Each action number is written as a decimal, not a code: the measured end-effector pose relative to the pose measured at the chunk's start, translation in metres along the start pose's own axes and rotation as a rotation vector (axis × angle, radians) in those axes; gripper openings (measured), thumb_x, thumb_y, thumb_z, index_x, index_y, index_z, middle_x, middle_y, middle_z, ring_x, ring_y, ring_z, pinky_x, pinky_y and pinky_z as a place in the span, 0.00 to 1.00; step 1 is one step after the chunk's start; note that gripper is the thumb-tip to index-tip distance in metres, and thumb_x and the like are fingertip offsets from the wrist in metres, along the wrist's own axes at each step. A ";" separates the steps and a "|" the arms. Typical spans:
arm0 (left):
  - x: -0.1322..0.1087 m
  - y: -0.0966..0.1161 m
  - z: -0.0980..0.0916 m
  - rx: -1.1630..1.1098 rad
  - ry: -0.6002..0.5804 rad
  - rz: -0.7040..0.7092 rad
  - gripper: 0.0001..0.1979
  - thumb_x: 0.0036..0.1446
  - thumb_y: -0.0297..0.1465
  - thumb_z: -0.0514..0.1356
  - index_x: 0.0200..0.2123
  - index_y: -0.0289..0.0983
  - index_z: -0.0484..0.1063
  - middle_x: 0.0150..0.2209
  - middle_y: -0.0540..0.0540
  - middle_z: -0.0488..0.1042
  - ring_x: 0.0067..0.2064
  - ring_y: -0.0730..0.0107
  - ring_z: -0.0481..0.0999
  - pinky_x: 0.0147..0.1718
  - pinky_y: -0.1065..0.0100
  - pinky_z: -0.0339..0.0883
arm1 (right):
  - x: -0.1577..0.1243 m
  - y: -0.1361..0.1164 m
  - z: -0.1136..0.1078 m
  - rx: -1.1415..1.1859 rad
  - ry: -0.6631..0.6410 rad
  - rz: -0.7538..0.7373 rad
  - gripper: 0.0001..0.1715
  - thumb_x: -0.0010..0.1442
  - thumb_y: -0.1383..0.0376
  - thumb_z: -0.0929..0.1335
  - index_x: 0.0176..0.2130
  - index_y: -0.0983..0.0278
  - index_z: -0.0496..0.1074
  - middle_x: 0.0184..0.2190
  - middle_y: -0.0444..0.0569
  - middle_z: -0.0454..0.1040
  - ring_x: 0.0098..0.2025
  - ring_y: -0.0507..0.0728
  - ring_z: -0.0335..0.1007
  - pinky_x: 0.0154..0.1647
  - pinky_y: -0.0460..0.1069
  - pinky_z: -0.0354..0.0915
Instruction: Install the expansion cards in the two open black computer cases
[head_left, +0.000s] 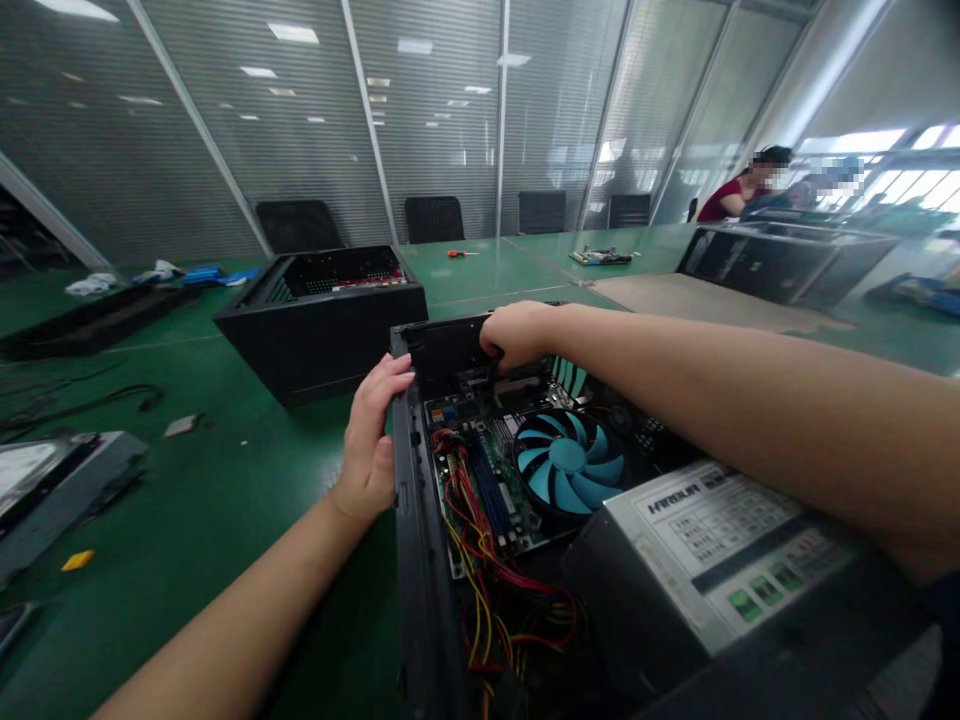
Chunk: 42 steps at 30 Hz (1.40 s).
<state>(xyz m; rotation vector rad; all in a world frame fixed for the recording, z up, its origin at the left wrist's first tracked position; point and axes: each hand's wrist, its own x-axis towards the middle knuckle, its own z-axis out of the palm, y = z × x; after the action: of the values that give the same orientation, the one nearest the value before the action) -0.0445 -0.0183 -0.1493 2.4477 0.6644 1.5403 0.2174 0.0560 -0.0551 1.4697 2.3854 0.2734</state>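
Power supply [697, 565]: one
Case [411, 540]: one, clamped by our left hand [369, 440], beneath our right hand [519, 332] (grip unclear)

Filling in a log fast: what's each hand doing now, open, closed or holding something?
Left hand: open, against the side edge of the computer case.
Right hand: curled, inside the case; anything held cannot be told.

Glass partitions [435, 120] and chairs [435, 219] suggest an office. Opened computer cases [406, 450] on the bench [262, 480] show workshop use.
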 end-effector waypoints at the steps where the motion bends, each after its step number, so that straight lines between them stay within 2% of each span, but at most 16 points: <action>1: 0.000 -0.002 0.000 0.004 -0.003 0.000 0.29 0.64 0.51 0.40 0.62 0.48 0.61 0.65 0.49 0.62 0.69 0.57 0.56 0.71 0.46 0.48 | 0.000 -0.002 0.000 0.007 -0.001 -0.012 0.24 0.47 0.55 0.74 0.45 0.59 0.79 0.41 0.50 0.78 0.40 0.58 0.74 0.40 0.50 0.65; 5: -0.001 -0.001 -0.003 0.025 -0.027 0.013 0.29 0.65 0.49 0.40 0.63 0.47 0.60 0.65 0.47 0.62 0.69 0.57 0.56 0.70 0.46 0.49 | 0.000 -0.010 0.001 -0.005 -0.023 -0.034 0.24 0.48 0.59 0.74 0.46 0.63 0.78 0.42 0.54 0.78 0.41 0.60 0.75 0.40 0.51 0.67; 10: -0.001 0.003 -0.005 0.037 -0.034 0.022 0.29 0.65 0.49 0.39 0.64 0.45 0.59 0.66 0.44 0.60 0.70 0.56 0.55 0.69 0.46 0.49 | 0.008 -0.022 0.003 -0.079 0.037 -0.029 0.25 0.50 0.64 0.72 0.49 0.68 0.77 0.45 0.62 0.77 0.44 0.65 0.76 0.42 0.56 0.70; 16: -0.002 -0.001 -0.007 0.063 -0.060 0.054 0.29 0.66 0.47 0.39 0.65 0.45 0.57 0.67 0.44 0.60 0.70 0.56 0.55 0.69 0.46 0.50 | 0.007 -0.022 -0.002 -0.079 0.035 -0.013 0.25 0.48 0.70 0.72 0.48 0.68 0.77 0.44 0.62 0.78 0.45 0.67 0.76 0.43 0.58 0.70; 19: -0.003 -0.002 -0.006 0.047 -0.055 0.051 0.28 0.66 0.46 0.39 0.65 0.45 0.57 0.67 0.44 0.59 0.70 0.56 0.54 0.69 0.47 0.50 | -0.003 -0.019 -0.010 -0.080 0.039 0.034 0.24 0.48 0.68 0.73 0.47 0.69 0.77 0.42 0.63 0.78 0.44 0.67 0.75 0.42 0.58 0.69; 22: -0.003 -0.002 -0.005 0.032 -0.048 0.040 0.27 0.66 0.44 0.41 0.65 0.45 0.57 0.67 0.44 0.58 0.69 0.57 0.55 0.68 0.48 0.50 | -0.013 -0.019 -0.021 -0.073 0.056 0.037 0.20 0.50 0.65 0.71 0.44 0.65 0.78 0.40 0.58 0.78 0.40 0.63 0.75 0.38 0.54 0.67; 25: -0.003 -0.005 -0.004 0.023 -0.052 0.073 0.29 0.66 0.46 0.41 0.66 0.44 0.56 0.67 0.42 0.58 0.68 0.56 0.57 0.67 0.48 0.52 | -0.018 -0.020 -0.028 -0.044 0.041 -0.006 0.16 0.49 0.63 0.71 0.41 0.61 0.78 0.39 0.53 0.78 0.37 0.59 0.73 0.34 0.50 0.63; 28: -0.004 -0.007 -0.005 0.030 -0.058 0.098 0.29 0.66 0.45 0.43 0.66 0.42 0.55 0.67 0.41 0.58 0.67 0.56 0.57 0.66 0.49 0.52 | -0.018 -0.017 -0.030 -0.027 0.044 -0.090 0.14 0.49 0.61 0.72 0.37 0.62 0.77 0.39 0.52 0.76 0.36 0.56 0.70 0.31 0.48 0.57; 32: -0.005 -0.010 -0.007 0.057 -0.076 0.108 0.28 0.65 0.40 0.47 0.67 0.42 0.54 0.68 0.41 0.57 0.68 0.57 0.56 0.67 0.49 0.52 | -0.019 -0.007 -0.029 0.081 0.093 -0.171 0.13 0.53 0.59 0.71 0.38 0.63 0.74 0.34 0.48 0.74 0.32 0.53 0.64 0.30 0.48 0.52; 36: -0.004 -0.011 -0.007 0.072 -0.076 0.120 0.28 0.65 0.38 0.47 0.67 0.43 0.54 0.68 0.40 0.57 0.68 0.56 0.57 0.66 0.48 0.53 | -0.023 -0.002 -0.033 0.236 0.146 -0.278 0.09 0.57 0.61 0.69 0.35 0.65 0.73 0.28 0.44 0.70 0.28 0.50 0.58 0.31 0.47 0.52; 38: -0.004 -0.011 -0.007 0.079 -0.073 0.130 0.28 0.65 0.38 0.48 0.67 0.43 0.54 0.68 0.41 0.56 0.68 0.56 0.56 0.66 0.48 0.53 | -0.025 0.000 -0.034 0.303 0.155 -0.314 0.11 0.59 0.60 0.68 0.35 0.66 0.74 0.26 0.43 0.69 0.28 0.49 0.57 0.31 0.47 0.52; 42: -0.005 -0.013 -0.005 0.093 -0.074 0.118 0.28 0.65 0.37 0.48 0.67 0.43 0.54 0.68 0.41 0.57 0.68 0.57 0.57 0.67 0.48 0.53 | -0.023 0.009 -0.030 0.456 0.106 -0.392 0.17 0.63 0.59 0.65 0.42 0.67 0.77 0.30 0.44 0.73 0.31 0.49 0.62 0.35 0.46 0.56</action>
<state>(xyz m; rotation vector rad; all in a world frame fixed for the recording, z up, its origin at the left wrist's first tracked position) -0.0547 -0.0098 -0.1557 2.6419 0.6014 1.4829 0.2231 0.0394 -0.0205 1.1249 2.8854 -0.3139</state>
